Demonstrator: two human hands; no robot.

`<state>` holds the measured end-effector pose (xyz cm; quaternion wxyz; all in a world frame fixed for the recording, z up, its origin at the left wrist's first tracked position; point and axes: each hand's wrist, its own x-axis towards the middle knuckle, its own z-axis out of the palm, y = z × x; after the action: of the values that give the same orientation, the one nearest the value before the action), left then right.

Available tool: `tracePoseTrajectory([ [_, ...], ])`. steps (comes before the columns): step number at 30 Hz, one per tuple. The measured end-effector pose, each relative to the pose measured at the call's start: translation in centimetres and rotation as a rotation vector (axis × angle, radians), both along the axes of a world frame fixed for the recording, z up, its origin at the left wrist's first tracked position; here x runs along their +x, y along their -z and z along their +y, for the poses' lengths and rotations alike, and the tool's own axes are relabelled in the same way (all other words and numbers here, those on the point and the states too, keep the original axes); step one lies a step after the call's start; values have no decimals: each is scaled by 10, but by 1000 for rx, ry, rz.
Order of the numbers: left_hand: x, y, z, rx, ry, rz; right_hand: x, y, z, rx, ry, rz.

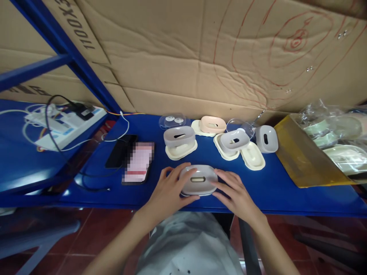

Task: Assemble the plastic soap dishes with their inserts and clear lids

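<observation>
A grey oval soap dish (pixel 212 175) with a slot in its middle lies near the front edge of the blue table, a pale rim showing under it. My left hand (pixel 172 189) grips its left end, thumb low at the front and fingers over the top. At the other end my right hand (pixel 233 191) holds it between thumb and fingers. Behind it, one grey dish (pixel 179 133) rests on a cream base (pixel 183 150), and another grey dish (pixel 233 140) leans on cream bases (pixel 252 156). A third grey dish (pixel 267 139) sits farther right.
A peach dish (pixel 213 125) and clear oval lids (pixel 172 121) stand near the cardboard wall (pixel 160 57). At right, a yellow-brown box (pixel 306 160) holds wrapped green dishes. Left are a phone (pixel 139 162), a black object (pixel 120 151) and a power strip (pixel 71 128) with tangled cables.
</observation>
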<state>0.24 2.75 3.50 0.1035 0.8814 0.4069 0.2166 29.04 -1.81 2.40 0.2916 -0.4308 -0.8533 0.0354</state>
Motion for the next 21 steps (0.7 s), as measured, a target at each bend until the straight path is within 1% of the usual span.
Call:
tracePoseTrajectory([
  [3,-4,6,-1,44,29,-6,-1,5,3,-25,-45,-36],
  [7,-15,11,-6,133,96,-37,-7,8,-5,-10,-39,-96],
  [9,-18,12,-8,176,138,-57,-5,2,-6,-7,-45,-127],
  [11,-19,12,-10,200,174,-61,7,-9,2,10,-20,-138],
  [12,-18,11,-11,207,185,-60,16,-17,12,25,27,-134],
  [14,-15,9,-11,227,193,-71,41,-32,43,60,206,-120],
  [16,-12,8,-11,250,198,-107,69,-45,85,58,452,-153],
  [17,-10,8,-12,257,201,-127,82,-50,108,55,523,-159],
  [19,-7,9,-13,245,210,-151,104,-54,151,44,610,-168],
  [21,-5,10,-14,218,228,-149,118,-52,185,18,649,-186],
])
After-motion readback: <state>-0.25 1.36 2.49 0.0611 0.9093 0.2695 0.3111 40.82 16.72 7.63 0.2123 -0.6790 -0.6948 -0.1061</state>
